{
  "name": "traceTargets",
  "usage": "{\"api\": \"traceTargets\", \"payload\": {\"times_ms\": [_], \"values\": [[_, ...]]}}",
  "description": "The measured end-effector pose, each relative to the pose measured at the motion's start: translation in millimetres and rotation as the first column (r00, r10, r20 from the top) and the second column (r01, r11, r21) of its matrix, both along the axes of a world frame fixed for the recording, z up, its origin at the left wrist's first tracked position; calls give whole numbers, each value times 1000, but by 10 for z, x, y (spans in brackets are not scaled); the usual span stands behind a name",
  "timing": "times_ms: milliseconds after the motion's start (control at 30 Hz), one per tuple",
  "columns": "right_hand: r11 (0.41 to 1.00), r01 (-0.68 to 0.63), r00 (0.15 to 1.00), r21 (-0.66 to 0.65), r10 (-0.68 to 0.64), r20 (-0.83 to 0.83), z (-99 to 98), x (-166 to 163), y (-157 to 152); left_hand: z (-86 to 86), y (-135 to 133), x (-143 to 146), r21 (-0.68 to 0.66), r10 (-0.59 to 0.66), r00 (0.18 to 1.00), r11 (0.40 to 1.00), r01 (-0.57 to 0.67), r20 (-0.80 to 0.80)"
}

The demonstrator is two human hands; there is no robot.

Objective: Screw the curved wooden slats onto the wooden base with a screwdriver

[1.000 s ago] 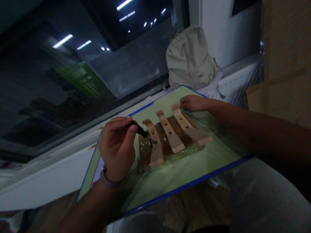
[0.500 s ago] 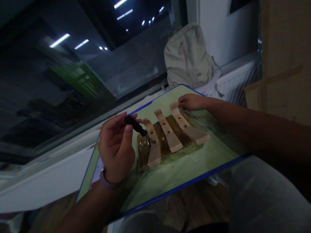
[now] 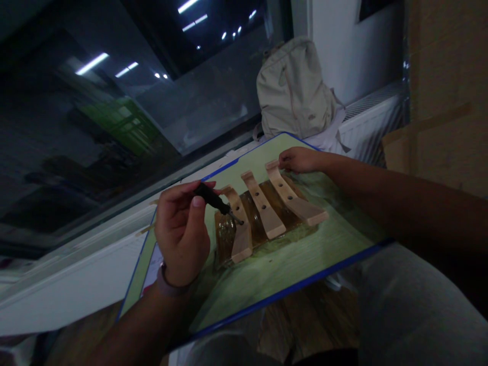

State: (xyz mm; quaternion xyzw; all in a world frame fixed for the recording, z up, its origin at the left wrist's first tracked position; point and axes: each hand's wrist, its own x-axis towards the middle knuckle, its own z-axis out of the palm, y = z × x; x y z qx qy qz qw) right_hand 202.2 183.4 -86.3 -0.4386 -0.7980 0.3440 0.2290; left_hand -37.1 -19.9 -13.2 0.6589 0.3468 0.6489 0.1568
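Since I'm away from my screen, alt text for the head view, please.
The left hand holds a black-handled tool, its tip at the leftmost wooden piece of three on a glossy brown slab. The right hand is at the far end of the rightmost piece.

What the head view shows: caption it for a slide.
Left hand holding a black-handled screwdriver at the leftmost wooden piece, right hand at the rightmost wooden piece.

**Before You, by Number**

Your hands: two, left hand (image 3: 182, 231) and right hand (image 3: 301, 159). Black-handled screwdriver (image 3: 219, 202): one. Wooden bars (image 3: 272, 226): three. Brown slab (image 3: 254, 213): one. Green mat (image 3: 305, 254): one. Wristband (image 3: 168, 285) on you: one. Backpack (image 3: 295, 94): one.
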Motion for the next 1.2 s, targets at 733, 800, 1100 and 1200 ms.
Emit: {"api": "traceTargets", "payload": {"times_ms": [733,800,1100,1200], "values": [[1000,-4,998,-7,5,64,23,-1,-14,-13,-5,-21,-54,93,993,994,-97,-66],[1000,-1,998,-2,1,58,19,-3,-12,-2,-4,-25,-76,66,996,995,-71,-67],[1000,-2,999,-6,3,34,-1,11,-1,12,-17,-37,-50,105,993,993,-109,-60],[1000,-10,999,-5,10,37,6,14,-3,9,-22,5,-86,55,998,995,-57,-33]]}}
